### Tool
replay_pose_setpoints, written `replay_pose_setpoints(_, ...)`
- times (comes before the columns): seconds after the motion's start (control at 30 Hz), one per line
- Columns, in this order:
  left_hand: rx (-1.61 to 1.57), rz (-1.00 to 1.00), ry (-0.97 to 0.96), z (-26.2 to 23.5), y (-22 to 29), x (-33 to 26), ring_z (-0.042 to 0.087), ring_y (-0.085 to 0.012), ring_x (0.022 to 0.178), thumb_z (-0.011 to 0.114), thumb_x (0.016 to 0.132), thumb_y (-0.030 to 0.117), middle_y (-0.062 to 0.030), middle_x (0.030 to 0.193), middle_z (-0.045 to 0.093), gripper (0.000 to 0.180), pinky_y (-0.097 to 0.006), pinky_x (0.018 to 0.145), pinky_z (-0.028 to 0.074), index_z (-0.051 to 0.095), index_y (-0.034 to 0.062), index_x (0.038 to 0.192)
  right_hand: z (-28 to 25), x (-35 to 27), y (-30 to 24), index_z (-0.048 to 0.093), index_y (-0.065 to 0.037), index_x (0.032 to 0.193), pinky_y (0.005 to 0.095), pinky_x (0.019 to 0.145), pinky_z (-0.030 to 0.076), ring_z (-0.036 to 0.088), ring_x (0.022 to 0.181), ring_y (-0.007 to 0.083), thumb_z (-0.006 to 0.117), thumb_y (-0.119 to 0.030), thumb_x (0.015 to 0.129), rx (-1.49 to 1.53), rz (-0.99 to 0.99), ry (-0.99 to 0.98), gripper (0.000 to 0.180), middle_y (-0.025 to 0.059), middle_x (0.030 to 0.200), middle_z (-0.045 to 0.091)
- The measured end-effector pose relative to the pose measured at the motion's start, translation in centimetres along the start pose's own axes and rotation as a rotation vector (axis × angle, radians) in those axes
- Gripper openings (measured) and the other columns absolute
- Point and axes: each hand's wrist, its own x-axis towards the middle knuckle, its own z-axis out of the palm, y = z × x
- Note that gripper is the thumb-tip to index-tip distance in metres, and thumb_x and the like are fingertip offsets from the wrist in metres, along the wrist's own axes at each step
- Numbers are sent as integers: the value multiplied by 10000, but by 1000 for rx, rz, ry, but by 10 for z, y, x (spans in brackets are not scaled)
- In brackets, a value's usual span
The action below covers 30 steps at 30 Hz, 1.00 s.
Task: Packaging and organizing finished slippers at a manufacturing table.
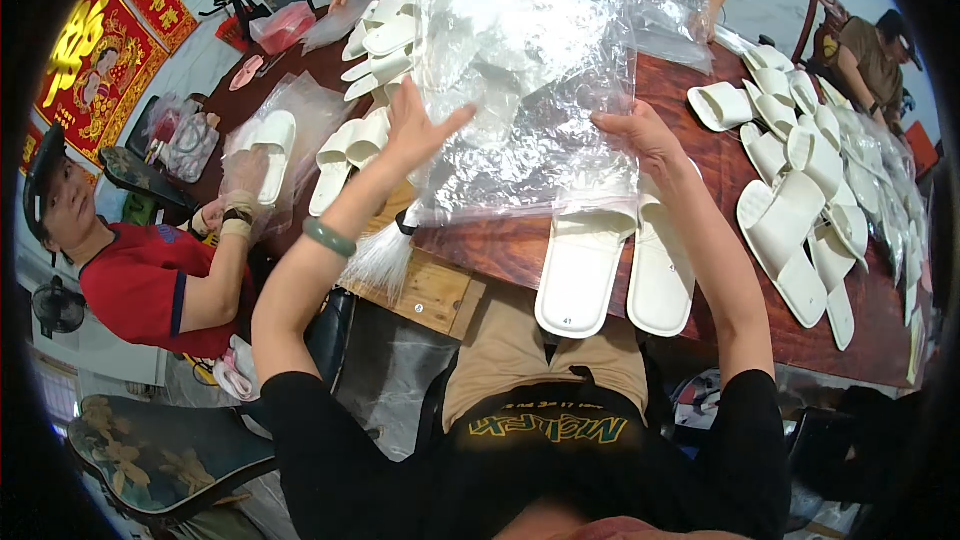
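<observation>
My left hand (418, 133) and my right hand (640, 135) both hold a large clear plastic bag (525, 80) above a dark red wooden table (690, 90). A pair of white slippers (615, 265) lies side by side under the bag's lower edge, heels hanging over the table's near edge. My left wrist wears a green bangle (329, 237). Each hand grips one side edge of the bag, which stands crumpled and partly upright between them.
Several white slippers (810, 170) are heaped at the right and more white slippers (375, 50) at the back left. A person in a red shirt (140, 280) at the left handles a bagged slipper (272, 145). Other people sit at the far side and right corner.
</observation>
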Motion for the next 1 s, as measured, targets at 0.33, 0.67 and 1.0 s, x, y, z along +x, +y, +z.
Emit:
replay_pose_setpoints(0.33,-1281,-645,-479,0,-12,-36,584,-162,863,678,815,237,-75,968,610,392,-298,741,473,536,39,1122,-9,-23,-3,515,-18,1198,221,694,490,604,795,95,650,-12,752,37,-16,-86,465,44,924,634)
replay_pose_setpoints(0.67,-1202,-360,-132,6,12,-67,570,-123,871,637,827,98,-52,992,595,346,-253,751,472,501,9,1133,-6,-49,1,544,-37,1152,258,728,469,598,823,105,651,-36,752,-37,15,183,414,31,969,637)
replay_pose_setpoints(1.0,-1378,-295,-269,-15,7,-88,602,-155,885,483,911,83,-98,1118,559,459,-285,714,525,308,55,1334,1,-63,5,502,-11,1184,209,694,428,563,797,76,649,-81,796,-173,-151,121,421,19,955,608)
